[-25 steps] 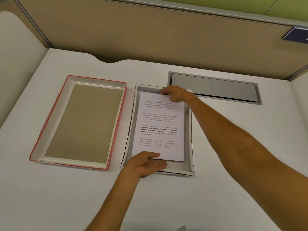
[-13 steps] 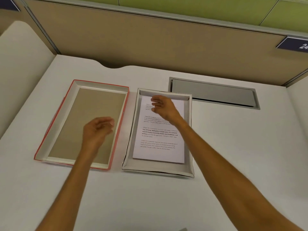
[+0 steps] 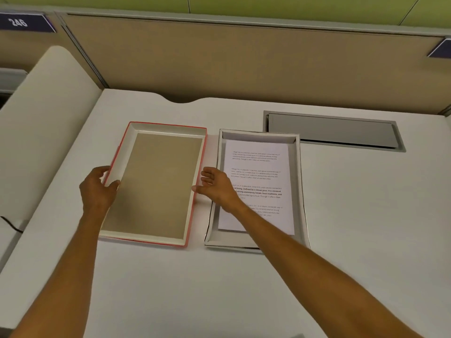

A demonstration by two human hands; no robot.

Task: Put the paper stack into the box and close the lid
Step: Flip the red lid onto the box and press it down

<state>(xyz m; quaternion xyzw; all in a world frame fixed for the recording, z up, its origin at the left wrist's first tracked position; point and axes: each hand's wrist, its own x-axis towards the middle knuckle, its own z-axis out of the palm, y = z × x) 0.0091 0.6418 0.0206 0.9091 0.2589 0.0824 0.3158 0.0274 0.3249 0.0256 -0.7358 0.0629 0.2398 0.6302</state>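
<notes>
With left hand [image 3: 97, 189] gripping the lid [image 3: 156, 184] and right hand [image 3: 216, 185] open beside it, a one-sided lift may tilt the lid onto the box [image 3: 299, 191] crookedly.

The right forearm crosses the box [image 3: 296, 181] and hides its near rim and the lower left part of the paper stack [image 3: 258, 176], whose printed lines are too small to read. The left hand [image 3: 97, 189] covers a stretch of the lid [image 3: 156, 125] wall, and its fingers behind that wall cannot be seen, so its grip is probably closed there. A dark sign [image 3: 439, 48] is cut off at the right edge.
</notes>
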